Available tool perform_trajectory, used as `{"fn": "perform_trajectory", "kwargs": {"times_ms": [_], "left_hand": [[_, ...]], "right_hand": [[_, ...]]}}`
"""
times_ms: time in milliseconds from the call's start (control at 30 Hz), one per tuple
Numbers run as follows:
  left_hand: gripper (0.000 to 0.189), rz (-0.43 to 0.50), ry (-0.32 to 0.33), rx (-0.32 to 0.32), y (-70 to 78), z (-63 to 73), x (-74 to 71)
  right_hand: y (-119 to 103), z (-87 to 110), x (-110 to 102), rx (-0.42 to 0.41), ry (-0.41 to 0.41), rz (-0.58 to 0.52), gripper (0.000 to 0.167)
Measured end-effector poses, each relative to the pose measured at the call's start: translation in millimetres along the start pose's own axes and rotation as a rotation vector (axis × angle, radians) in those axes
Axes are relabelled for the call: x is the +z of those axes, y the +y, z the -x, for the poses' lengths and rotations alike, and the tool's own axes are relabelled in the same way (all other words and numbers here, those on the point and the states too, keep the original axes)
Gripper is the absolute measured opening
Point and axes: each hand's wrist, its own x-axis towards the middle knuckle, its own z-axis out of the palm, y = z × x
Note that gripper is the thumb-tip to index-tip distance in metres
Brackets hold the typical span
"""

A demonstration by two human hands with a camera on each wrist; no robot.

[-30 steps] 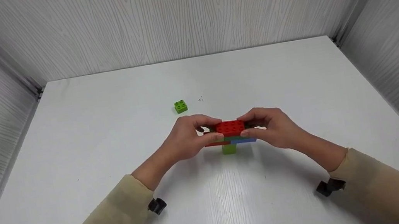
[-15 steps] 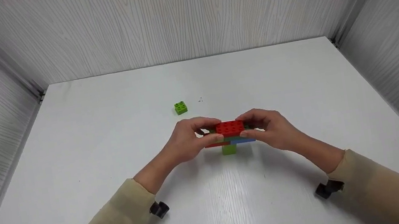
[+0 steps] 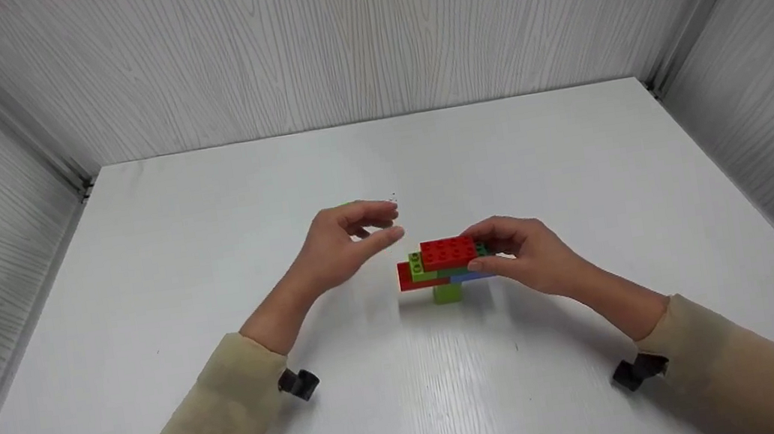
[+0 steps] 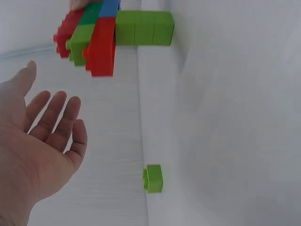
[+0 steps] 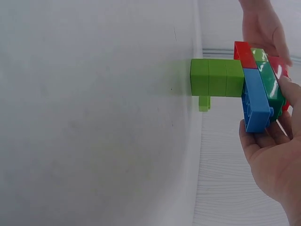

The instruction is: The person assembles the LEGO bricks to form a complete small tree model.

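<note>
A stack of toy building bricks stands on the table. Its base is a light green column [image 5: 216, 77] of several bricks. Across that lie a red brick [image 4: 101, 47] and a blue brick [image 5: 256, 101], then a light green brick [image 3: 417, 267] and a dark green brick [image 5: 270, 82], with a red brick [image 3: 449, 252] on top. My right hand [image 3: 532, 253] pinches the stack's upper right end between thumb and fingers. My left hand [image 3: 339, 250] is apart from it, up and left, fingers loosely bent around nothing. Behind that hand is a loose light green brick [image 4: 154, 179], almost hidden in the head view.
The white table [image 3: 240, 192] is bounded by a pale wood-grain panel [image 3: 362, 39] at the back and by similar panels at both sides. Black wrist devices sit at both sleeve cuffs.
My left hand has let go of the brick stack and moved away, up and left, covering the loose green brick in the head view. My right hand still holds the stack.
</note>
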Motion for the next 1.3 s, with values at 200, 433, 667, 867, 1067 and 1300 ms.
{"fn": "perform_trajectory", "kwargs": {"times_ms": [200,433,667,867,1067,1300], "left_hand": [[0.039,-0.008,0.101,-0.097,-31.2,-17.1,-30.1],[0.047,-0.004,0.123,-0.249,-67.5,-34.3,-45.2],[0.056,0.081,0.129,-0.359,-92.8,-47.3,-38.7],[0.055,0.063,0.114,-0.357,-100.1,-50.9,-31.6],[0.052,-0.025,0.081,-0.360,-105.0,-50.7,-29.5],[0.045,-0.041,0.091,-0.376,-109.4,-50.7,-27.3]], "right_hand": [[0,0.3,0,0.024,-0.012,0.003,0.035],[0,0.4,-1,0.022,-0.019,0.007,0.035],[2,1.3,-1,0.013,-0.022,-0.015,0.034],[3,0.0,-2,0.010,-0.023,0.010,0.035],[3,0.6,-2,0.016,-0.018,0.017,0.035],[2,1.0,-1,0.011,-0.016,0.008,0.037]]}}
